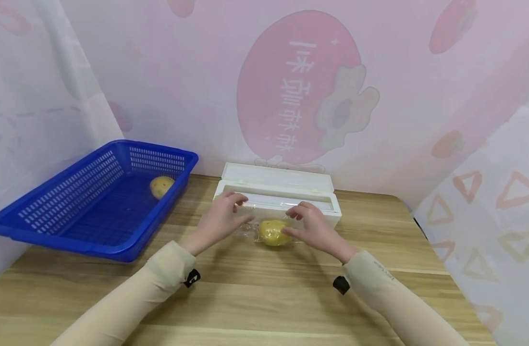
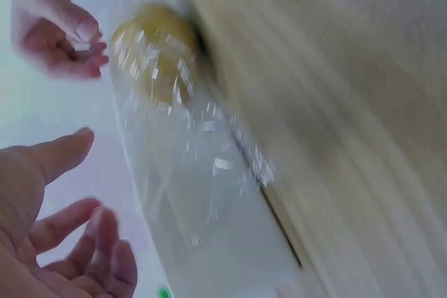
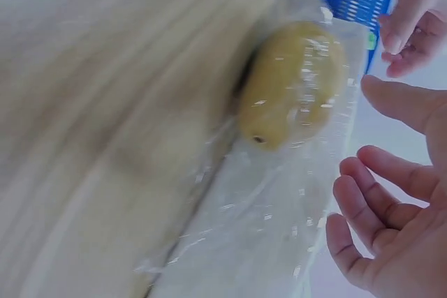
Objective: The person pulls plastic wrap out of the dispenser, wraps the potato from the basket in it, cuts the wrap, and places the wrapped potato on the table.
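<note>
A yellow potato (image 1: 272, 232) lies at the front of a white cling film box (image 1: 264, 187), under clear, shiny cling film (image 2: 209, 151). My left hand (image 1: 223, 218) hovers left of the potato, its fingers loosely bent and thumb apart. On the other side is my right hand (image 1: 312, 227), thumb close to the potato; in the head view I cannot tell whether it touches. The right wrist view shows this hand's fingers (image 3: 374, 204) relaxed and spread from the thumb, with nothing between them. The box's lid (image 1: 277, 175) is raised at the back, and a white roll (image 1: 286, 201) shows inside.
At the left stands a blue plastic basket (image 1: 130, 250) with slotted walls, a second potato (image 1: 162, 187) against its right side. Everything rests on a wooden table (image 1: 268, 298). Printed pink-and-white sheeting (image 1: 182, 86) encloses the back and sides.
</note>
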A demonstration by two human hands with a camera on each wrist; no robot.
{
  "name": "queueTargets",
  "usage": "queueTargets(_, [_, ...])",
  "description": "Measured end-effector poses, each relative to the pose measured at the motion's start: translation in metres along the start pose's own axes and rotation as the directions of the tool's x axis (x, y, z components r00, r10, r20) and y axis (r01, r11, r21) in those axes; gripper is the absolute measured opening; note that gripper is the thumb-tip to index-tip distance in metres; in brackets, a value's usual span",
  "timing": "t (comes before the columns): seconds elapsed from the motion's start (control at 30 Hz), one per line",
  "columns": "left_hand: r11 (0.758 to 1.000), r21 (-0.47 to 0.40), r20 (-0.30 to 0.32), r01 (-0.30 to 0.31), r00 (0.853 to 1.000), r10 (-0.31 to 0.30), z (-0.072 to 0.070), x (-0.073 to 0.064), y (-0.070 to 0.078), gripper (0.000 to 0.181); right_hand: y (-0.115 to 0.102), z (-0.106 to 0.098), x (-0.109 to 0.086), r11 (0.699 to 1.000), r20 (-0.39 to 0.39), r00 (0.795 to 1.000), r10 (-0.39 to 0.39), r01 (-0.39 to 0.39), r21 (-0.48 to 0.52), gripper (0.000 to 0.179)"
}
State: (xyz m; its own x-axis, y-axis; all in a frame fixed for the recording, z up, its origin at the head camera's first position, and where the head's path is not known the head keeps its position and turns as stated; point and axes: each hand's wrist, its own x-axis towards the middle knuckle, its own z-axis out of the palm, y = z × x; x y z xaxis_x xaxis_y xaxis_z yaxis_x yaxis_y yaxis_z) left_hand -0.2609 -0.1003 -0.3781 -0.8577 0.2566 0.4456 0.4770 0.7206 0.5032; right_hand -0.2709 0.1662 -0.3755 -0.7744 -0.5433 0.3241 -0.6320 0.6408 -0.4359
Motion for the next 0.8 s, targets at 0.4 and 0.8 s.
queueTargets(0.4, [0.951, -0.166, 0.016, 0.261, 0.965, -0.262, -0.033, 0.004, -0.048, 0.066, -0.027, -0.007, 0.042, 0.928, -0.015, 0.994, 0.113, -0.100, 0.358, 0.025])
queueTargets(0.8, [0.847, -0.368, 0.178, 0.383, 0.923, -0.341, -0.026, 0.007, -0.079, 0.071, -0.047, 0.019, 0.080, 0.712, 0.085, 0.971, 0.223, -0.222, 0.667, 0.022])
